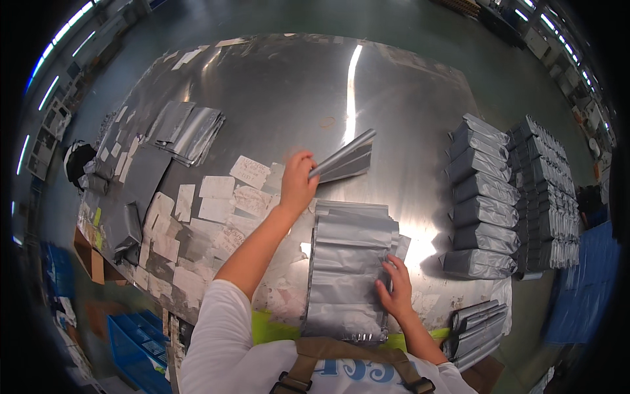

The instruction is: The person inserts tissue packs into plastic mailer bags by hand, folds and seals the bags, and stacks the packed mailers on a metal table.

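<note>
Far left, below the table edge, a blue crate; on the metal table, toward its left side, a loose pile of grey bags, edges fanned and uneven; nearer me, white paper labels stuck about the surface, some handwritten, some overlapping; my left hand reaches forward over the table, fingers and thumb closed on the left end of a folded grey sheet, which points away to the right, its upper edge rolled and its layers splayed below; directly before me, close to my body, a stack of flat grey sheets, creased crosswise, its far edges slightly out of line; my right hand is at the right edge of that stack, fingers parted and lightly bent, not clamped; whether its fingertips press or merely graze, I cannot tell from above; farther right, a row of bulky grey bundles runs away from me, with a second row of grey bundles just beside it.
</note>
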{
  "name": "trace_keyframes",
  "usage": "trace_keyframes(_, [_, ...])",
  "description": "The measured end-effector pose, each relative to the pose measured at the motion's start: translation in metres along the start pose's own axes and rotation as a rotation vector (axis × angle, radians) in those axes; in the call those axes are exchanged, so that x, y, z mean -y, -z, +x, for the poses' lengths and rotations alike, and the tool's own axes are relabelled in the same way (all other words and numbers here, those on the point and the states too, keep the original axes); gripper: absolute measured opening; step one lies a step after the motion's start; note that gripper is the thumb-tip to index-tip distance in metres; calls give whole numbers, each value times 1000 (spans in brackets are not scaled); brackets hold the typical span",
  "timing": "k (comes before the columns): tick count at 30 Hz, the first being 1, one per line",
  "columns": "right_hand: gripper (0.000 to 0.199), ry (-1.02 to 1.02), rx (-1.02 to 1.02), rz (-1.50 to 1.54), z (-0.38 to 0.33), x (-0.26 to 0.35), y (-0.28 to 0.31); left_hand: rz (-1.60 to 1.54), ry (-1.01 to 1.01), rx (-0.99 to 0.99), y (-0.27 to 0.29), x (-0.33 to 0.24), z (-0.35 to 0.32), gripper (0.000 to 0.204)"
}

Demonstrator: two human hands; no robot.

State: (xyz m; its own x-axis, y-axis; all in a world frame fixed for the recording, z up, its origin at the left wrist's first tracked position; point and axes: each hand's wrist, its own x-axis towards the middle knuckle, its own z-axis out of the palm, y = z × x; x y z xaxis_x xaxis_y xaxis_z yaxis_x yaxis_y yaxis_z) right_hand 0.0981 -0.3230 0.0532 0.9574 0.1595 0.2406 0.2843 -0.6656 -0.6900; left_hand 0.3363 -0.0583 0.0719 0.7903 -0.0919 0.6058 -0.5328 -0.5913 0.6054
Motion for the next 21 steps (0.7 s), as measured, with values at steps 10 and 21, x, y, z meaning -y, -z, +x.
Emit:
trace_keyframes(10, [36, -843, -110, 1115, -2, -4, -9, -56, -497, 647, 43, -102, -209, 39])
trace_keyframes(21, [68, -506, -105, 405, -83, 16, -13, 215, 85, 657, 26, -124, -238, 50])
